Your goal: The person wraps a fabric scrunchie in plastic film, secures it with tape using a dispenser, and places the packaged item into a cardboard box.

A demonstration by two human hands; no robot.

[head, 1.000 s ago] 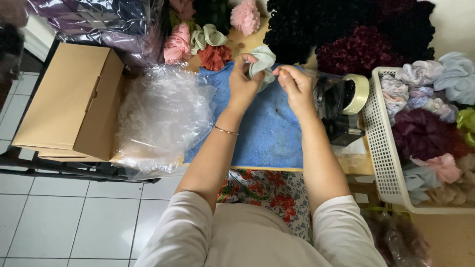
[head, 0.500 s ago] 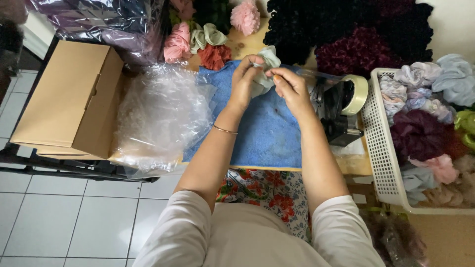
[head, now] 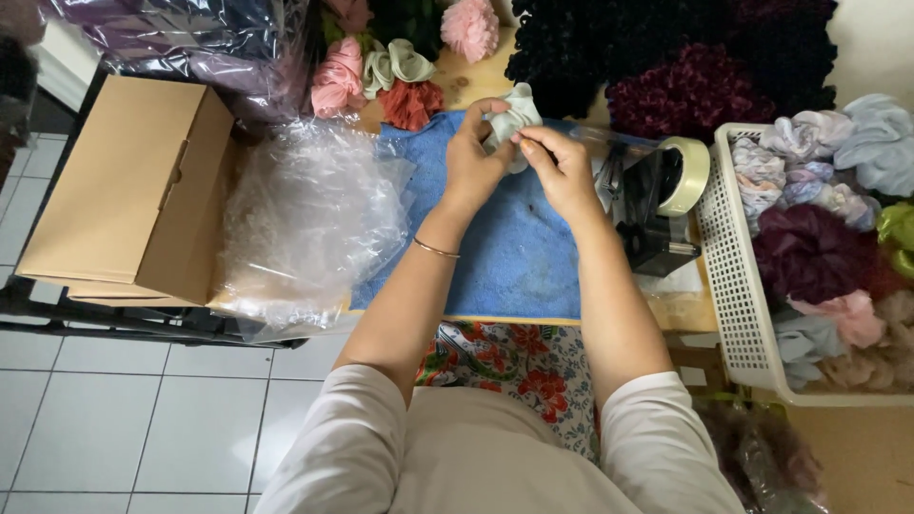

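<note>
My left hand [head: 473,157] and my right hand [head: 560,167] meet over a blue towel [head: 519,252] on the wooden table. Between them they hold a small pale grey-green fabric scrunchie [head: 514,112], bunched up. The left fingers close around its left side and the right fingertips pinch its lower right edge. A thin gold bracelet [head: 436,249] circles my left wrist. Part of the scrunchie is hidden behind my fingers.
A heap of clear plastic bags [head: 309,219] and a brown cardboard box [head: 129,195] lie to the left. A black tape dispenser [head: 657,205] stands right of the towel. A white basket [head: 738,286] holds several scrunchies. Pink, red and dark scrunchies [head: 685,90] line the back.
Both hands have turned and worked the scrunchie slightly, staying over the far part of the towel. Nothing else has shifted.
</note>
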